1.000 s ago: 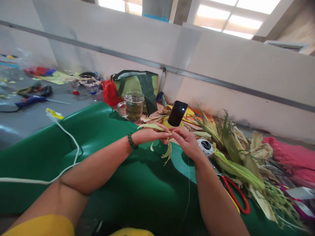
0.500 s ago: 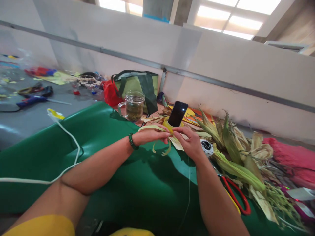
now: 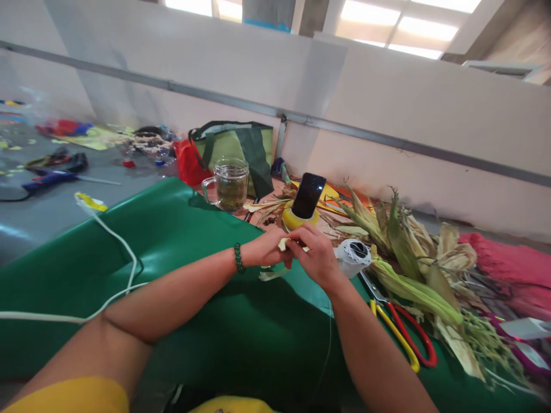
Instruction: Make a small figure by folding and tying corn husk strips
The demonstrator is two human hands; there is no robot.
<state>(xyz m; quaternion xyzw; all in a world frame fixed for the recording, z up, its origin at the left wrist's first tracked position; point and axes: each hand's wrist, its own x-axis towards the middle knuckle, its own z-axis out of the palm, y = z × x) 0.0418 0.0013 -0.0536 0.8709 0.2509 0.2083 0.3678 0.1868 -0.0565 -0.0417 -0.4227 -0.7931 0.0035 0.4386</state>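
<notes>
My left hand (image 3: 266,246), with a green bead bracelet at its wrist, is closed on a pale corn husk strip (image 3: 272,275). Part of the strip pokes up between the hands, and a loose end hangs below them. My right hand (image 3: 317,257) pinches the same strip, its fingers bent over the left fingertips and partly hiding them. Behind the hands, a dark phone (image 3: 309,196) leans upright in a yellow tape roll (image 3: 297,220). Just right of my right hand stands a white spool of string (image 3: 353,261); a thin thread (image 3: 330,332) hangs below that hand.
Red-and-yellow-handled scissors (image 3: 400,327) lie beside my right forearm, next to a heap of corn husks (image 3: 413,275). A glass mug of liquid (image 3: 231,186) stands before a green bag (image 3: 253,152). A white cable (image 3: 116,235) crosses the green sheet (image 3: 181,338); a glue gun (image 3: 54,179) lies left.
My hands have drawn closer together, the right fingers now over the left fingertips. The strip that arched across my left hand is now bunched between the fingers. The spool shows more fully.
</notes>
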